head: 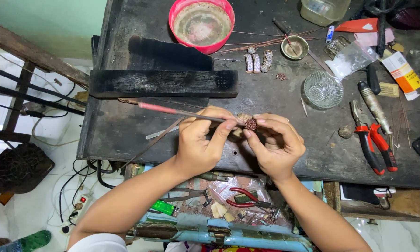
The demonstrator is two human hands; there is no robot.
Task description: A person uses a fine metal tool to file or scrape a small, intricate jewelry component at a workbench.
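Observation:
My left hand (201,140) grips a long thin tool with a pink handle (159,108), its tip pointing right into a small round reddish jewellery piece (251,123). My right hand (276,142) pinches that piece between thumb and fingertips. Both hands meet over the front edge of a dark, blackened workbench (126,130).
A black charred block (163,83) lies just behind the hands, a pink bowl (201,23) behind it. To the right are a glass dish (322,88), a small brass cup (295,47), red-handled pliers (372,144) and stone-set strips (258,61). An open drawer (219,200) below holds more pliers.

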